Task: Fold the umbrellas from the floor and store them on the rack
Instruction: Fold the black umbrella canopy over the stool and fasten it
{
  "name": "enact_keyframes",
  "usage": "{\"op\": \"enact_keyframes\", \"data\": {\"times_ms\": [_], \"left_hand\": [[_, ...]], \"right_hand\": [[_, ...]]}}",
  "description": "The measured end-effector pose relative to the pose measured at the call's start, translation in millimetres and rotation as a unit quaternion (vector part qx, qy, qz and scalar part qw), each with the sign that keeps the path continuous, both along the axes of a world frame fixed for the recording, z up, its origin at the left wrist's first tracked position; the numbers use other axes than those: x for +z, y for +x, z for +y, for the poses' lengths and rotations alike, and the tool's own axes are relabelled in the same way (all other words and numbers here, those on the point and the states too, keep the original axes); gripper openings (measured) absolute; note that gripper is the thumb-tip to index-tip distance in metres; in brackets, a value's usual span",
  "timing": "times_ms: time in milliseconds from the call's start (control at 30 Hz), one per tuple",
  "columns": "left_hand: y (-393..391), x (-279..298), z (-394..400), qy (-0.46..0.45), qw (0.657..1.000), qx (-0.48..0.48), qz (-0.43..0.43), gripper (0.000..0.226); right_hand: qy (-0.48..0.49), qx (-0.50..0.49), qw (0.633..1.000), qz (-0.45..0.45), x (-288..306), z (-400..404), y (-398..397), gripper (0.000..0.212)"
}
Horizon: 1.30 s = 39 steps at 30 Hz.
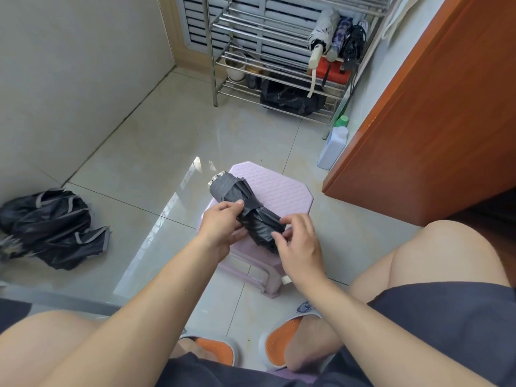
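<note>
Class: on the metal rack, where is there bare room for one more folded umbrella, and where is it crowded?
The rack has bare bars on the left of the shelf holding three folded umbrellas, which crowd its right end. The lowest shelves are crowded with a black bag and a white pot.

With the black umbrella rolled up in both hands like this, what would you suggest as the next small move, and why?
Probably press the strap closed: the left hand pinches it around the rolled black umbrella while the right hand steadies the lower end over the pink stool.
</note>
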<state>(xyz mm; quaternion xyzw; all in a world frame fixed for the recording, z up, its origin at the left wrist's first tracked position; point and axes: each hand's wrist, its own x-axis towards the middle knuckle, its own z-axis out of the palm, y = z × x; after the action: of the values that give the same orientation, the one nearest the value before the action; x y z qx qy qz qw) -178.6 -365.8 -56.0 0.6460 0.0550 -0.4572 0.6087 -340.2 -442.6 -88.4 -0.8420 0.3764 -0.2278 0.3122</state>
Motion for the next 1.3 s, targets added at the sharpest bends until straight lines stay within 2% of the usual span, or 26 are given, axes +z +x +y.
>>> {"op": "enact_keyframes", "data": {"times_ms": [67, 167, 233, 300, 500, 700, 800, 867, 1000, 1033, 1100, 1167, 1233, 1300], "left_hand": [[2.4, -0.3, -0.8, 0.032, 0.999, -0.003, -0.044, 0.023], [5.3, -2.4, -1.4, 0.122, 0.963, -0.048, -0.234, 0.020], [5.2, -0.3, -1.3, 0.127, 0.934, -0.084, -0.323, 0.012], [5.3, 1.5, -1.9, 0.122, 0.920, -0.104, -0.356, 0.012], [10.7, 1.2, 0.7, 0.113, 0.913, -0.115, -0.374, 0.012], [13.3, -2.3, 1.8, 0.108, 0.938, -0.097, -0.316, 0.018], [15.9, 1.3, 3.8, 0.121, 0.934, -0.109, -0.318, 0.016], [17.1, 0.7, 4.7, 0.121, 0.933, -0.108, -0.322, 0.016], [15.5, -1.9, 4.5, 0.096, 0.941, -0.097, -0.309, 0.030], [16.0, -3.1, 4.5, 0.085, 0.947, -0.088, -0.296, 0.033], [15.0, -0.6, 5.2, 0.060, 0.961, -0.064, -0.264, 0.024], [12.4, 0.4, 5.9, 0.049, 0.967, -0.038, -0.247, 0.023], [10.2, -1.2, 6.6, 0.052, 0.973, 0.000, -0.227, 0.032], [9.3, -4.8, 7.8, 0.063, 0.982, 0.049, -0.173, 0.032]], "right_hand": [[0.065, -0.066, 0.995, -0.018, 3.2, -3.7, 3.1, 0.027], [0.093, -0.103, 0.990, 0.016, 6.6, -8.4, 3.4, 0.023], [0.109, -0.099, 0.988, 0.043, 4.6, -7.5, 1.8, 0.020], [0.123, -0.108, 0.985, 0.059, 1.3, -5.2, 0.1, 0.015], [0.139, -0.132, 0.981, 0.016, 2.2, 1.1, 3.0, 0.010], [0.158, -0.122, 0.980, -0.011, 5.0, -1.9, 5.9, 0.013], [0.143, -0.143, 0.978, -0.043, 6.9, -3.8, 10.7, 0.011], [0.159, -0.098, 0.981, -0.053, 10.8, -9.1, 18.2, 0.021], [0.164, 0.089, 0.981, 0.052, 27.0, -28.4, 38.9, 0.055], [0.164, 0.114, 0.976, 0.088, 31.8, -32.4, 45.2, 0.061], [0.140, 0.141, 0.967, 0.160, 35.6, -35.2, 57.8, 0.072], [0.108, 0.136, 0.964, 0.202, 36.6, -34.2, 69.4, 0.069], [0.087, 0.105, 0.968, 0.211, 35.7, -36.8, 80.8, 0.051], [0.148, 0.047, 0.968, 0.195, 37.4, -45.2, 89.4, 0.037]]}}
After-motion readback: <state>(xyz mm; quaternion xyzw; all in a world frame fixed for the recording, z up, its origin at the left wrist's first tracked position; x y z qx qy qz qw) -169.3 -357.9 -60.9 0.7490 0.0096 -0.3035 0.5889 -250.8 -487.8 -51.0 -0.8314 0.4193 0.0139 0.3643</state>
